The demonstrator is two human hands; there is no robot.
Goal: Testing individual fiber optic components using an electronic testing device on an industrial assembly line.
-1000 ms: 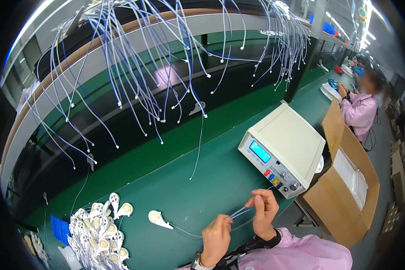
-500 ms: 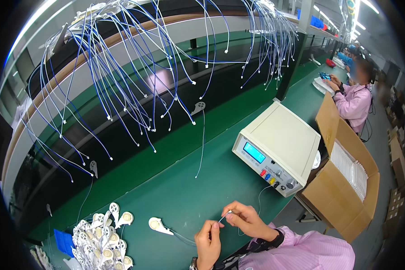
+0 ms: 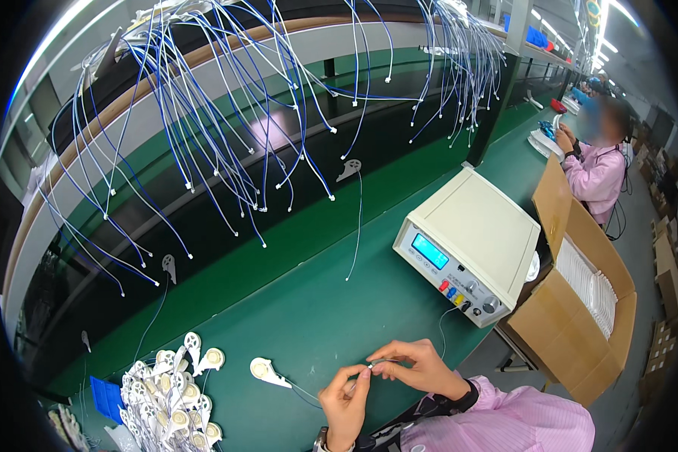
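Observation:
My left hand [image 3: 343,403] pinches a thin cable [image 3: 304,395] between thumb and fingertips. That cable runs to a white plastic part with a cream disc [image 3: 264,369] lying on the green bench. My right hand [image 3: 422,368] meets the left fingertips, its thumb and forefinger closed at a small white connector [image 3: 371,366]. Fingers partly cover the connector, and I cannot tell whether two pieces are joined there. A thin lead [image 3: 442,331] drops from the front of the cream test instrument [image 3: 471,233] and passes behind my right hand.
A heap of similar white parts [image 3: 166,399] lies at the lower left beside a blue tray [image 3: 107,399]. Blue and white wires [image 3: 203,135] hang from the rail above. Right of the instrument stands a cardboard box [image 3: 580,324]; a co-worker in pink [image 3: 599,177] sits beyond.
My hands have come closer together, the right one moving slightly down and left until the fingertips meet at the connector. The view has shifted a little.

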